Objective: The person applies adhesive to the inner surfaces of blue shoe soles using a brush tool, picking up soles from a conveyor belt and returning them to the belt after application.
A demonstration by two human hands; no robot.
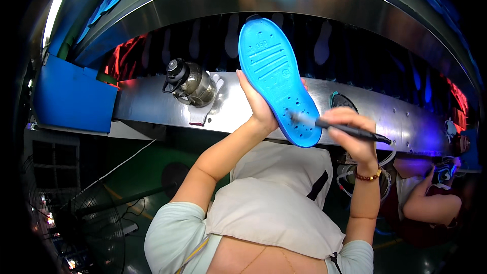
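Observation:
A bright blue shoe sole [271, 76] is held up at a tilt over the metal ledge, its face with raised bars and small holes towards me. My left hand [257, 102] grips it from behind, thumb along the left edge and fingertips just showing at the right edge. My right hand [355, 129] is closed round a black pen-shaped tool [350, 131]. The tool's pale tip is blurred and lies over the holed lower end of the sole; whether it touches cannot be told.
A dark round-bodied bottle [195, 85] stands on the metal ledge [152, 102] with a white glove [199, 115] beside it. Behind the ledge, several soles lie in a dark strip [322, 43]. A blue box [73, 94] sits at left. At far right is another person's arm [431, 207].

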